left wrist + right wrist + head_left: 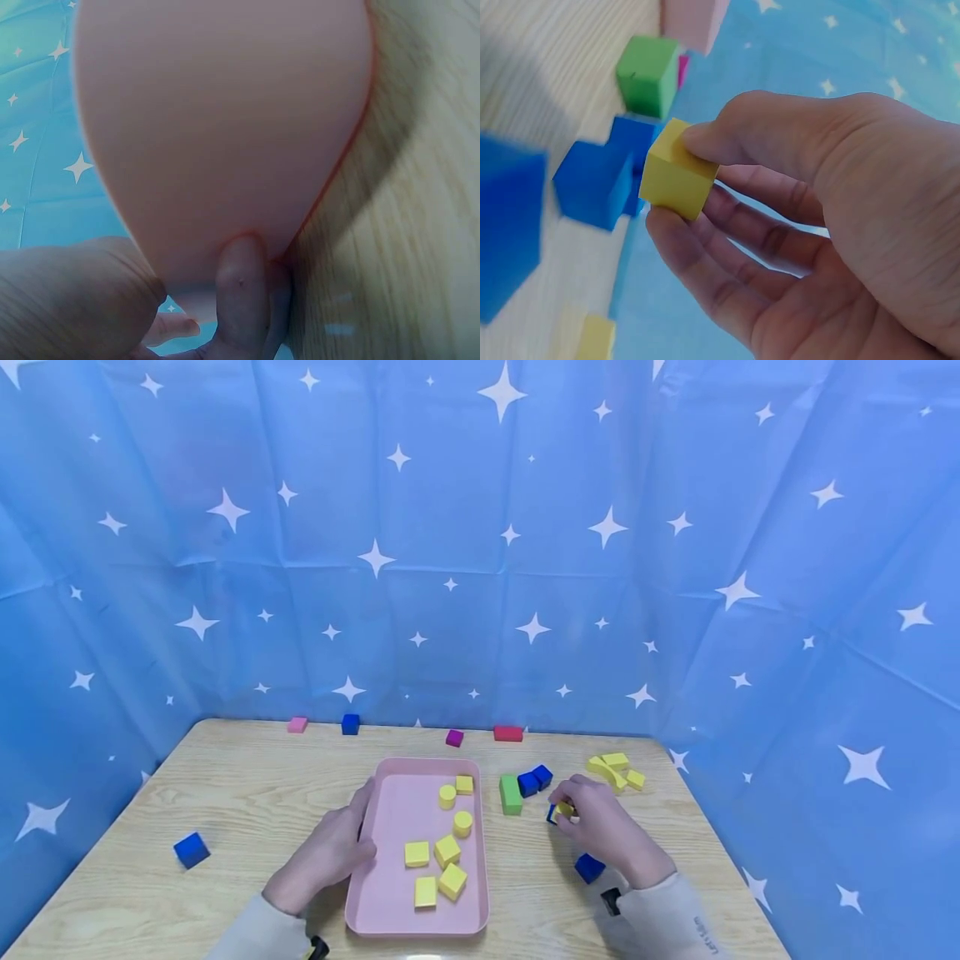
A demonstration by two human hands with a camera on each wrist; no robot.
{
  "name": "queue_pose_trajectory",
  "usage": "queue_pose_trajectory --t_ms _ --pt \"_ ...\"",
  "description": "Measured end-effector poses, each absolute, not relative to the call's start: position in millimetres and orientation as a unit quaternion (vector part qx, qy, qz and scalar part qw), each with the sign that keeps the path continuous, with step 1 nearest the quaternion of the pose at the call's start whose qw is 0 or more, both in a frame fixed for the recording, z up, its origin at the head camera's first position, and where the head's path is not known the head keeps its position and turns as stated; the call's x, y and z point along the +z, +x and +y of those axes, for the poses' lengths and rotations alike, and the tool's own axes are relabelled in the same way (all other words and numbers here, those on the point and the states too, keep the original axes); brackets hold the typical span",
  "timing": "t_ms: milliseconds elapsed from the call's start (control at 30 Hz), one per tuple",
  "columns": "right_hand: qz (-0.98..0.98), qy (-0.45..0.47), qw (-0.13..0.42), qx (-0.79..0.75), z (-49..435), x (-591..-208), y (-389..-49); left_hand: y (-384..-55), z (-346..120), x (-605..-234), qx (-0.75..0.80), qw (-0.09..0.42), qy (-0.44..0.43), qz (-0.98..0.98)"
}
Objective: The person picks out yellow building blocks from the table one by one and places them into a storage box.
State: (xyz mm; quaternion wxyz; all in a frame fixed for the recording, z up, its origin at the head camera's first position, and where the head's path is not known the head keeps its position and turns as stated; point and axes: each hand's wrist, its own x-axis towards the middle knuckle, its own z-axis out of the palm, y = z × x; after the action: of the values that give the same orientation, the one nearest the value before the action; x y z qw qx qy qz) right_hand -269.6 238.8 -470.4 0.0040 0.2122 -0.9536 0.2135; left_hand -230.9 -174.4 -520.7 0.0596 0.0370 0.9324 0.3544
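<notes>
A pink tray (378,893) holds several yellow blocks (425,893), both cubes and cylinders. My left hand (330,847) grips the tray's left wall, its thumb over the rim and its fingers along the outside. In the left wrist view the tray's outer side (225,127) fills most of the picture. Between thumb and fingertips, my right hand (603,827) pinches a yellow cube (676,180), held above the table to the right of the tray. Blue cubes (592,184) lie close beyond and below that hand, with a green block (511,795) nearby.
More yellow blocks (615,768) are grouped at the back right. One blue cube (589,867) sits below my right wrist, another blue cube (192,850) at the far left. Pink, blue, purple and red blocks (508,733) line the table's back edge before a starry blue curtain (480,593).
</notes>
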Motion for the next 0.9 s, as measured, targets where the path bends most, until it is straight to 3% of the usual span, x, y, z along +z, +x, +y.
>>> queue_pose_trajectory --t_ms 267,900 --pt "-0.937 0.283 0.024 0.205 208 -465 -260 -230 -176 -520 0.350 0.050 0.045 0.934" --pt "-0.922 0.328 -0.054 0.198 140 -469 -245 -229 -175 -519 0.360 0.055 0.044 0.930"
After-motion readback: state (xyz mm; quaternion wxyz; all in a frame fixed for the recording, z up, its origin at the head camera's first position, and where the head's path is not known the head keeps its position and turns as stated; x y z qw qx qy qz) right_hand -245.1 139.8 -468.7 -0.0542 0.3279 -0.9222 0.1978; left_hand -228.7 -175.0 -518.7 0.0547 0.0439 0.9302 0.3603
